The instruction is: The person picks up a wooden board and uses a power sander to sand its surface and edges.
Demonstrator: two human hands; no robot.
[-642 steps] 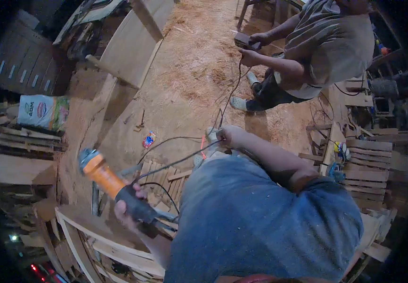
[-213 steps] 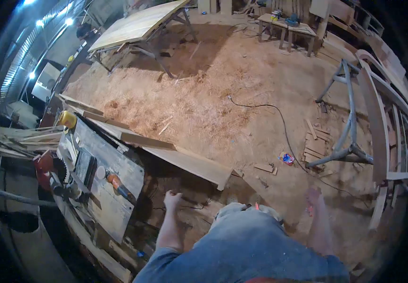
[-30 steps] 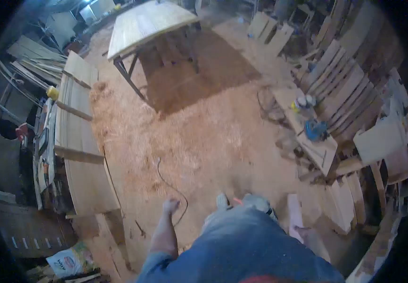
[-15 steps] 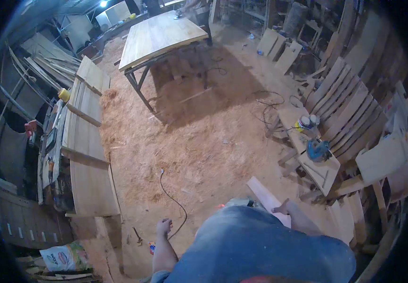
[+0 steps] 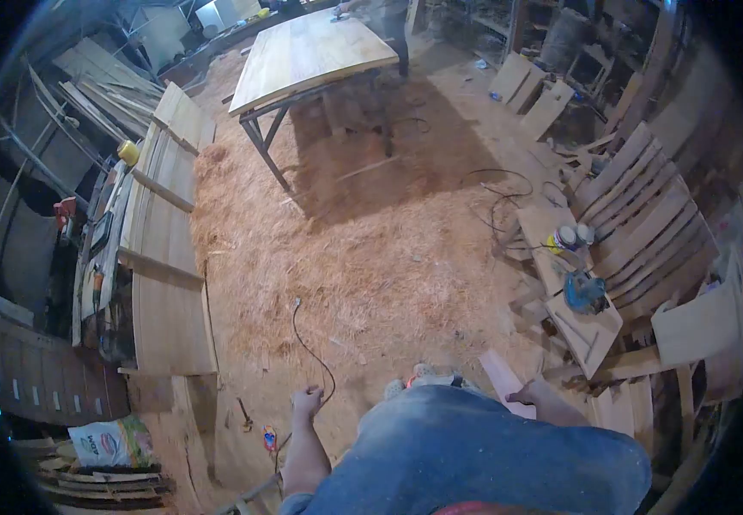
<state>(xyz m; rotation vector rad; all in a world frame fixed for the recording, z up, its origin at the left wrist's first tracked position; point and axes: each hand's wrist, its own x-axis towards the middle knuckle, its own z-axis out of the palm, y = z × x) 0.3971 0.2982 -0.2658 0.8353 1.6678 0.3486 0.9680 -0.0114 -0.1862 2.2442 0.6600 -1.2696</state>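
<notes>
My right hand (image 5: 526, 393) is closed around the edge of a pale, flat wooden board (image 5: 502, 374), held low at my right side. My left hand (image 5: 308, 400) hangs at my left with its fingers curled in, and nothing shows in it. A dark cable (image 5: 304, 346) lies on the floor and passes close behind that hand. On the ground to the left are a small red and blue object (image 5: 270, 439) and a dark hand tool with a slim handle (image 5: 244, 415), perhaps a hammer.
Wood shavings (image 5: 371, 275) cover the floor. Ahead stands a large wooden tabletop (image 5: 315, 56) on a metal frame, a person (image 5: 393, 30) at its far end. Long panels (image 5: 165, 318) line the left. On the right, a bench (image 5: 582, 335) carries a blue power tool (image 5: 584, 292) and cans (image 5: 566, 238).
The view has shifted, and the room's contents sit slightly further right at the top. My left hand has swung a little forward; my right hand still carries the board.
</notes>
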